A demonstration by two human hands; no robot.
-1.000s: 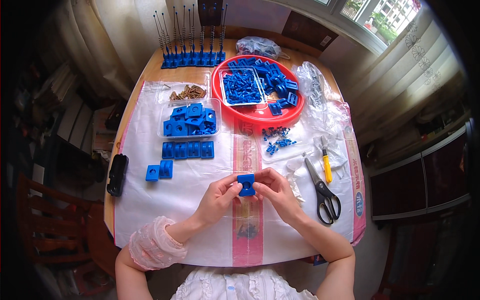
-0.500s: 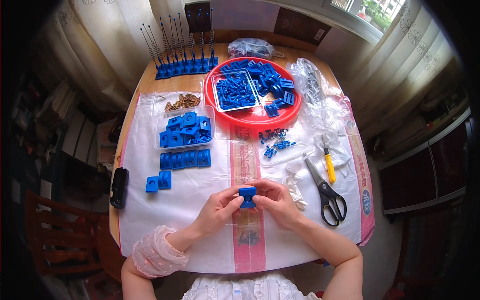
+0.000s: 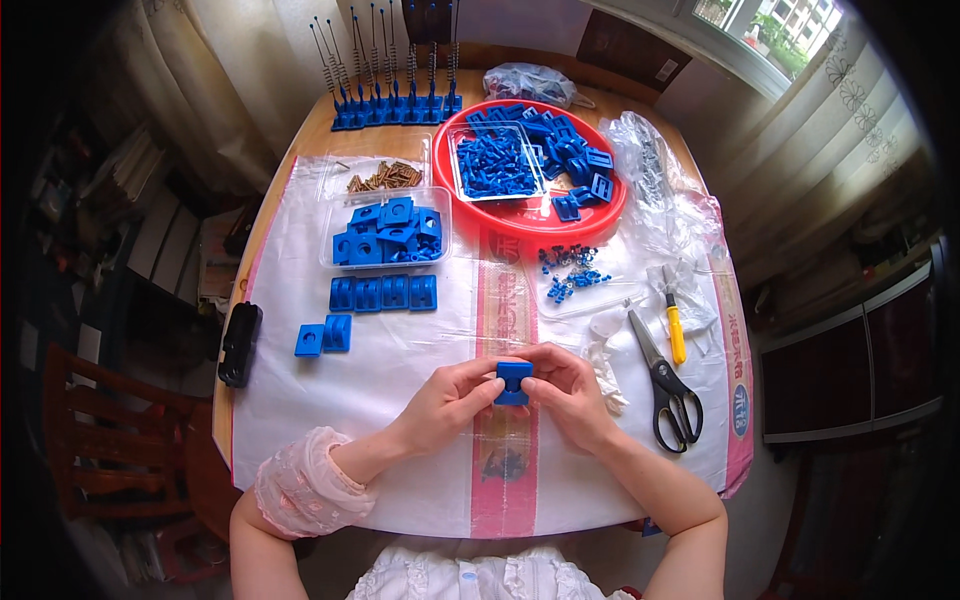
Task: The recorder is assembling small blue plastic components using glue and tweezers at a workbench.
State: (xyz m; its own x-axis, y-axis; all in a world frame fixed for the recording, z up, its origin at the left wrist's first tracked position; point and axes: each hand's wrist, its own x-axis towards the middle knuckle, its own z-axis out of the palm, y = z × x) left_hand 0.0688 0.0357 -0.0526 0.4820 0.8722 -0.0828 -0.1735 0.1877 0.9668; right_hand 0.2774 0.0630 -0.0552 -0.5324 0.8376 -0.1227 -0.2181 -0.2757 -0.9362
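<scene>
Between both hands I hold a small blue plastic part (image 3: 515,372), squarish with a notch at its lower middle. My left hand (image 3: 455,402) pinches its left side, thumb on the front face. On the other side my right hand (image 3: 570,395) grips it the same way; the fingers behind the part are partly hidden. Farther left on the cloth lie a flat blue square with a hole (image 3: 309,341) and a ridged blue piece (image 3: 338,334) touching it. Behind them runs a short row of matching ridged blue pieces (image 3: 382,293).
A clear box of blue squares (image 3: 326,245), brass-coloured screws (image 3: 388,177) and a red tray (image 3: 520,222) of blue parts stand farther back. Small blue-and-metal bits (image 3: 575,277), black-handled scissors (image 3: 675,405) and a yellow-handled tool (image 3: 676,335) lie right. Blue bases with springs (image 3: 395,110) stand behind; a black case (image 3: 240,345) sits left.
The whole view has shifted slightly, so the table's things appear a little to the right and higher. Both hands still hold the blue part in much the same grip.
</scene>
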